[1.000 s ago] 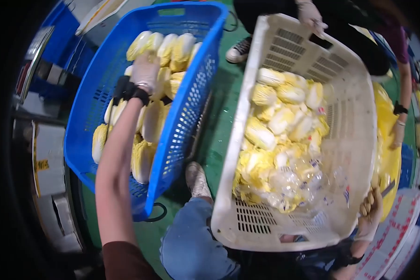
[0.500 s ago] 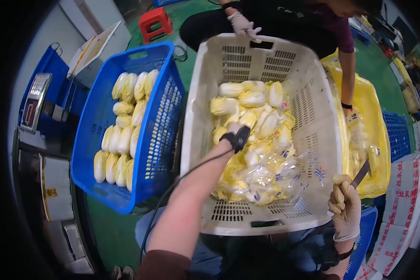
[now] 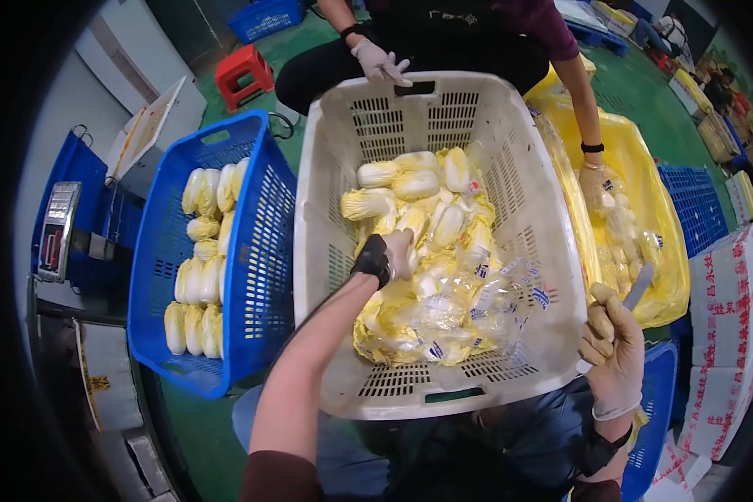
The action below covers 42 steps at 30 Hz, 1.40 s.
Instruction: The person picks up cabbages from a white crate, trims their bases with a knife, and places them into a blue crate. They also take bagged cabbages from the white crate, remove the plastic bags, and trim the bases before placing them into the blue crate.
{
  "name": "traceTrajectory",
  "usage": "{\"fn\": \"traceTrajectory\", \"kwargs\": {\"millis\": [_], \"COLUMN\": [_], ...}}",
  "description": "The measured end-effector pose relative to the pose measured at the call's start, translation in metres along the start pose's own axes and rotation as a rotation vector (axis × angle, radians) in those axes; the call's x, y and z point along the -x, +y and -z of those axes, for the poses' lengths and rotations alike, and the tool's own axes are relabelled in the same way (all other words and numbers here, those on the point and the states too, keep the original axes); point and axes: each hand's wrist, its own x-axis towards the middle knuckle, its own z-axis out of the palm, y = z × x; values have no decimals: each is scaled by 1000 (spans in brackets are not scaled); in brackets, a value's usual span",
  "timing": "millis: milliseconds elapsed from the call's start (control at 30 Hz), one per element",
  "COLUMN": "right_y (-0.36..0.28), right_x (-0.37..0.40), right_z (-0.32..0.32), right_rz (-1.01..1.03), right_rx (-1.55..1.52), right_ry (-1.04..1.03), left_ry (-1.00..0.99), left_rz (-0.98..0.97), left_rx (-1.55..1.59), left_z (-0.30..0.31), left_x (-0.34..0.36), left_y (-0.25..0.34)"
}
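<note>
In the head view, my left hand [image 3: 400, 253] reaches into the large white crate [image 3: 322, 314], its fingers closed on a yellow-white napa cabbage [image 3: 413, 221]; the fingertips are partly hidden. Around it lie more napa cabbages, some loose, with clear printed plastic wrap [image 3: 477, 322] heaped at the near side. My gloved right hand [image 3: 615, 343] is shut on a knife [image 3: 641, 284] at the crate's near right corner, its blade pointing up and to the right.
A blue basket [image 3: 279, 226] with stacked cabbages stands left. To the right is a yellow-lined crate [image 3: 657, 176] of wrapped cabbages, with a co-worker's gloved hand [image 3: 594, 186] inside. The co-worker's other hand [image 3: 381, 62] is at the white crate's far rim. White boxes [image 3: 715, 335] stand right.
The view has shifted, moving the crates left in the picture. My left hand stays by the same cabbage. The knife has turned in my right hand. The co-worker's arm in the yellow-lined crate shows more fully.
</note>
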Motion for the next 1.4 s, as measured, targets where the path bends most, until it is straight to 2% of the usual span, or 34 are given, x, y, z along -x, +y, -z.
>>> {"fn": "traceTrajectory", "kwargs": {"millis": [67, 133, 200, 267, 333, 400, 467, 533, 567, 600, 667, 733, 800, 867, 933, 1067, 1133, 1167, 1233, 1267, 1300, 1333, 1367, 1400], "right_y": [5, 16, 28, 40, 54, 65, 71, 87, 86, 86, 85, 82, 79, 77, 80, 84, 84, 83, 85, 86, 81, 71, 65, 64], "right_x": [1, -4, -7, -8, -8, -6, -3, -14, -7, 0, 15, 20, 24, 25, 23, 19, 18, 19, 26, 28, 26, 23, 22, 22], "right_z": [-8, 9, 12, 10, 4, -8, -16, 0, -10, -14, -14, -10, -7, -5, -2, 4, 3, 1, -13, -18, -11, -1, 5, 8], "right_rz": [-1, 15, -11, -48, -92, -122, -146, -96, -42, -38, 157, 172, 190, 246, 248, 162, 178, 201, 211, 227, 225, 130, 39, 45], "right_rx": [120, 135, 271, 250, 232, 164, 108, 112, 170, 173, 264, 284, 298, 419, 392, 221, 282, 341, 369, 389, 385, 379, 371, 368], "right_ry": [114, 67, 90, 68, 49, -56, -150, -187, -124, -126, -75, -83, -82, -42, -33, -18, -38, -57, -33, -8, -4, -74, -143, -135], "left_ry": [197, 385, 397, 394, 460, 528, 530, 466, 541, 544, 447, 442, 213, 171, 112, 81, 251, 253, 390, 389, 301, 201, 136, 125], "left_rz": [-95, -195, -217, -328, -366, -400, -425, -403, -437, -441, -389, -369, -323, -349, -369, -330, -289, -285, -365, -359, -327, -293, -341, -344], "left_rx": [297, 375, 463, 1072, 1144, 1225, 1354, 1304, 1091, 1092, 1308, 1305, 1488, 1534, 1720, 1778, 1646, 1651, 1330, 1334, 1574, 1807, 1841, 1839], "left_z": [28, 48, 88, 106, 110, 99, 81, 58, 46, 33, 14, 17, 29, 28, 29, 26, 21, 20, 18, 16, 16, 22, 25, 29], "left_x": [19, 35, 81, 126, 165, 196, 220, 235, 237, 237, 239, 234, 234, 230, 229, 231, 232, 233, 237, 235, 231, 229, 231, 234], "left_y": [8, 16, 43, 68, 92, 112, 130, 141, 143, 146, 159, 159, 155, 153, 152, 153, 155, 154, 156, 154, 152, 154, 158, 158]}}
